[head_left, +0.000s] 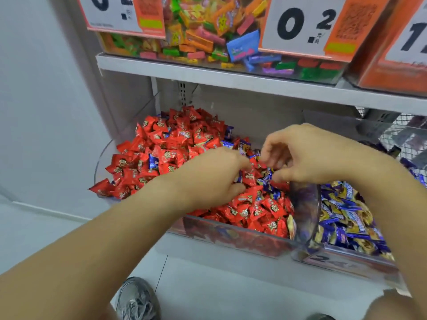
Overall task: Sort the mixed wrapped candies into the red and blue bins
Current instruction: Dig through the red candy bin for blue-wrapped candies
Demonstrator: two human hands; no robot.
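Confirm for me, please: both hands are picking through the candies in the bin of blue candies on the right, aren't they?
Not quite. The head view shows the left hand and right hand picking through the bin of red candies, beside the clear divider. The bin of blue candies lies to its right.

Two candy bins [231, 229] sat side by side under a shelf [208, 77]; both hands [212, 179] worked inside, toward twelve o'clock.

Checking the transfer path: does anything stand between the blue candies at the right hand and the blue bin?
Only the clear curved divider between the bins; the right hand must lift the blue candies over it into the blue bin. Nothing else visible.
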